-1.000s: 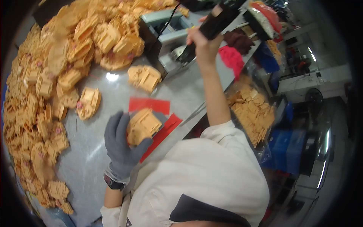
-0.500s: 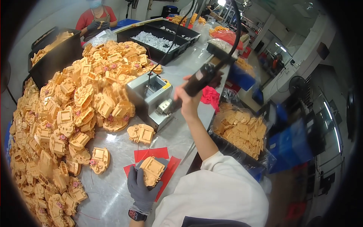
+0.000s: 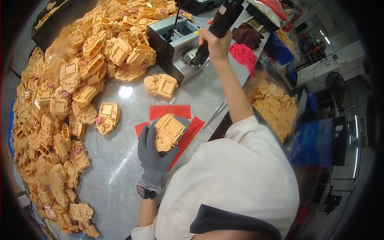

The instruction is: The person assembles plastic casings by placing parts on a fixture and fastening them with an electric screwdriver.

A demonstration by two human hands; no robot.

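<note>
My left hand (image 3: 153,151), in a grey glove, curls round an orange-yellow plastic housing (image 3: 170,131). That housing rests on a dark grey block (image 3: 185,127), with red tape strips (image 3: 170,111) on the table about it. My bare right hand (image 3: 217,45) grips an upright black electric screwdriver (image 3: 225,19). The tool's lower end is at the front of a grey box-shaped screw feeder (image 3: 176,52); whether the bit touches it I cannot tell. Two single housings lie nearby, one part (image 3: 161,85) below the feeder and another part (image 3: 107,118) to the left.
A large heap of similar housings (image 3: 60,108) covers the table's left side. Black bins stand behind it. Pink cloth (image 3: 242,57) and dark cloth (image 3: 248,35) lie right of the screwdriver. Beyond the table's right edge is a lined container of flat orange-yellow pieces (image 3: 274,108).
The view has shifted, so the table sits higher in the picture. My right hand has brought the screwdriver to the feeder's front, more upright than before. My left hand stays on the housing.
</note>
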